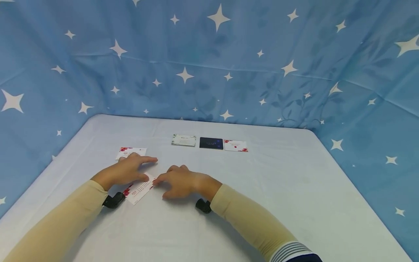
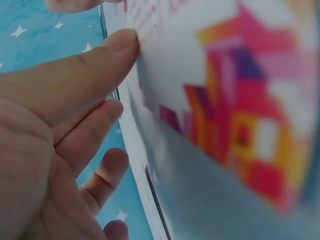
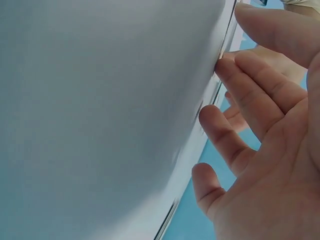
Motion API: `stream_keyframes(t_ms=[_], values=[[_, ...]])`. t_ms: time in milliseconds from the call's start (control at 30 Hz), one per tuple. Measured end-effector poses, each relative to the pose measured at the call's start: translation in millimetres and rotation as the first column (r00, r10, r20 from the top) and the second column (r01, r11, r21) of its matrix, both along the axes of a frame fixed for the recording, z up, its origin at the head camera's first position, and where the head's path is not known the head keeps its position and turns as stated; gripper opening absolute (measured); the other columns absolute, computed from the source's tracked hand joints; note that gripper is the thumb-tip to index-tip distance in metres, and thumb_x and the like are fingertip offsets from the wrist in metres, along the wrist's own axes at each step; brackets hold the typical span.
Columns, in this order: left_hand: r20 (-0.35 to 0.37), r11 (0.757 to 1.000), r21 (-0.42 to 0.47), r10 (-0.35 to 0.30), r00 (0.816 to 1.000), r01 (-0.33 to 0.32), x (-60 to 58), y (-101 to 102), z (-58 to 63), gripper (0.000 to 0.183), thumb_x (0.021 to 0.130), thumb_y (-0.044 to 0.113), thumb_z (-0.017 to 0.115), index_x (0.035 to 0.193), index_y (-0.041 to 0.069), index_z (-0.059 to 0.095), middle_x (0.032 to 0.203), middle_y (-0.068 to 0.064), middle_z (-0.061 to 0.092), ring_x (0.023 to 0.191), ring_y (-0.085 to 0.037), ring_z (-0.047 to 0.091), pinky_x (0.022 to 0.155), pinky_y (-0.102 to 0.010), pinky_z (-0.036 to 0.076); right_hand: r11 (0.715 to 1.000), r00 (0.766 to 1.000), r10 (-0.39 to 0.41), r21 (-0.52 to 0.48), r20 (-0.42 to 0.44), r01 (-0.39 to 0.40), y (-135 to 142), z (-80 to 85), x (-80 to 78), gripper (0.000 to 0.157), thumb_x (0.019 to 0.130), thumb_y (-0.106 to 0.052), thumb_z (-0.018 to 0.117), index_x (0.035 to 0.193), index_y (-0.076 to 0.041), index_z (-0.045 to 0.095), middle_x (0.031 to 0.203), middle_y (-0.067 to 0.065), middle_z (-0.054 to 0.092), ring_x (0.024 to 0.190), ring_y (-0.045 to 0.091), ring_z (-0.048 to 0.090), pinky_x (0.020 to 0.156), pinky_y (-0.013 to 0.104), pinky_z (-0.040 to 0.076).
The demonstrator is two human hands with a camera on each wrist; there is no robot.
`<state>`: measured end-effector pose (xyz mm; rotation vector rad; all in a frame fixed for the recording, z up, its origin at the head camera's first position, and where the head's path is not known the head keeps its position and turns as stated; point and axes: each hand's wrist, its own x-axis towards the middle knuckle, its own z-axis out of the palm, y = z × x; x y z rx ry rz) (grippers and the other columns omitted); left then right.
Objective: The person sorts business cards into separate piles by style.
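A white card (image 1: 139,191) with red patterning and small print lies slanted on the white table. Over its upper end is my left hand (image 1: 131,169), thumb tip on the card and the other fingers spread. Up close in the left wrist view, the card (image 2: 240,110) shows pink, orange and purple shapes, and the thumb (image 2: 95,70) touches its edge. From the right, my right hand (image 1: 183,182) reaches in with its index fingertip at the card's right corner. Its fingers (image 3: 250,95) are extended and hold nothing in the right wrist view.
Another red-and-white card (image 1: 131,150) lies just beyond the left hand, partly covered by it. Farther back, a pale card with green edging (image 1: 183,140), a dark blue card (image 1: 211,143) and a white-and-red card (image 1: 235,146) form a row. A blue starry curtain (image 1: 203,62) hangs behind the table.
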<state>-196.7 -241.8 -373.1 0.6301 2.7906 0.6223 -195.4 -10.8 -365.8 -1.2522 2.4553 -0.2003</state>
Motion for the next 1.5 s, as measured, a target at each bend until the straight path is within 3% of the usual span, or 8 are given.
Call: stream_keyframes(t_ms=[100,300,433,733,1133,1300,1500], values=[[0.002,1.0,-0.014,-0.003,1.0,0.003,-7.4,8.6,-1.0,0.061,0.086,0.02,0.079,0.143,0.015,0.057,0.133,-0.014,0.059,0.123,-0.038,0.044,0.091,-0.064,0.029,1.0,1.0,-0.021,-0.006,-0.004,0.021,8.1,-0.7,-2.4,0.047,0.093,-0.034,0.071,0.139,-0.034,0.06,0.132,-0.02,0.059,0.128,0.015,0.043,0.102,0.04,0.032],[0.014,1.0,-0.026,0.007,1.0,-0.006,-24.0,29.6,-0.8,0.054,0.087,0.022,0.08,0.138,0.017,0.063,0.127,-0.011,0.061,0.116,-0.032,0.046,0.084,-0.052,0.03,0.998,0.999,-0.049,-0.033,-0.016,0.049,19.6,-1.1,-3.5,0.044,0.093,-0.035,0.071,0.136,-0.033,0.062,0.129,-0.019,0.061,0.128,0.016,0.043,0.1,0.041,0.032],[0.025,1.0,-0.007,0.024,0.999,-0.024,-29.8,38.4,-1.4,0.049,0.086,0.023,0.08,0.133,0.019,0.067,0.128,-0.007,0.061,0.12,-0.032,0.044,0.088,-0.052,0.028,0.998,0.998,-0.056,-0.031,-0.03,0.055,21.4,-0.7,-2.2,0.045,0.093,-0.035,0.071,0.137,-0.033,0.061,0.131,-0.014,0.061,0.128,0.018,0.044,0.1,0.043,0.032],[0.05,0.997,-0.004,0.074,0.996,-0.074,-28.4,39.3,1.0,0.042,0.087,0.028,0.08,0.127,0.02,0.07,0.128,-0.01,0.059,0.122,-0.032,0.043,0.09,-0.052,0.029,0.985,0.981,-0.162,0.049,-0.102,0.168,34.0,1.3,-4.7,0.048,0.093,-0.042,0.069,0.14,-0.033,0.06,0.129,-0.013,0.063,0.125,0.02,0.045,0.097,0.044,0.032],[0.03,0.994,-0.025,0.103,0.994,-0.102,-23.0,46.0,-1.1,0.054,0.076,0.032,0.088,0.126,0.021,0.07,0.113,-0.004,0.059,0.108,-0.027,0.044,0.086,-0.049,0.027,0.951,0.95,-0.308,0.011,-0.046,0.309,58.8,2.2,-11.2,0.049,0.092,-0.041,0.071,0.138,-0.027,0.062,0.128,-0.008,0.062,0.115,0.019,0.048,0.097,0.042,0.033],[-0.003,0.995,-0.047,0.083,0.997,-0.083,-21.1,49.7,-1.9,0.055,0.076,0.032,0.088,0.126,0.022,0.07,0.109,-0.002,0.059,0.106,-0.025,0.045,0.084,-0.049,0.027,0.942,0.942,-0.335,-0.031,-0.003,0.335,65.5,3.0,-13.3,0.048,0.093,-0.037,0.07,0.138,-0.023,0.062,0.132,-0.006,0.061,0.117,0.02,0.049,0.1,0.045,0.034],[-0.037,0.998,-0.055,0.024,0.999,-0.026,-18.1,54.3,-1.7,0.048,0.081,0.027,0.084,0.126,0.022,0.071,0.108,-0.001,0.06,0.106,-0.023,0.045,0.08,-0.046,0.028,0.907,0.911,-0.412,-0.106,-0.016,0.408,70.1,-2.3,-21.1,0.056,0.092,-0.036,0.073,0.143,-0.021,0.057,0.133,0.002,0.06,0.12,0.024,0.049,0.1,0.045,0.039]])
